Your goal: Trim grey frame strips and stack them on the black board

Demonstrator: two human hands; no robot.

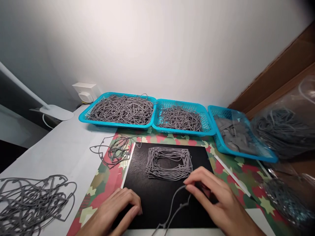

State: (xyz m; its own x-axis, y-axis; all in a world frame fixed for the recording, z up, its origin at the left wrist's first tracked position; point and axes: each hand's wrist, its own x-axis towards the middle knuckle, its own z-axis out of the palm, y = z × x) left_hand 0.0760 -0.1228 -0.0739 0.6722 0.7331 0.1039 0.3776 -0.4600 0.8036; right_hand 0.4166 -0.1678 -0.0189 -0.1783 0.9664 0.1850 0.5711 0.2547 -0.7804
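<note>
Between the thumb and fingertips of my right hand (pixel 215 198) is one end of a thin grey gasket (pixel 172 208), which hangs over the front of a black mat (pixel 152 203) and runs out of view at the bottom. My left hand (pixel 120 209) rests at the mat's left front with its fingers curled down; whether anything lies under the fingertips is hidden. Behind both hands, a neat rectangular stack of grey gaskets (pixel 169 178) lies on the mat.
Blue baskets (pixel 118 124) (pixel 183 132) of grey gaskets stand behind; another blue basket (pixel 246 155) holds flat grey pieces. Loose gaskets (pixel 120 149) and a larger pile (pixel 36 203) lie left. A white pen-like tool (pixel 233 177) and plastic bags (pixel 283 127) are right.
</note>
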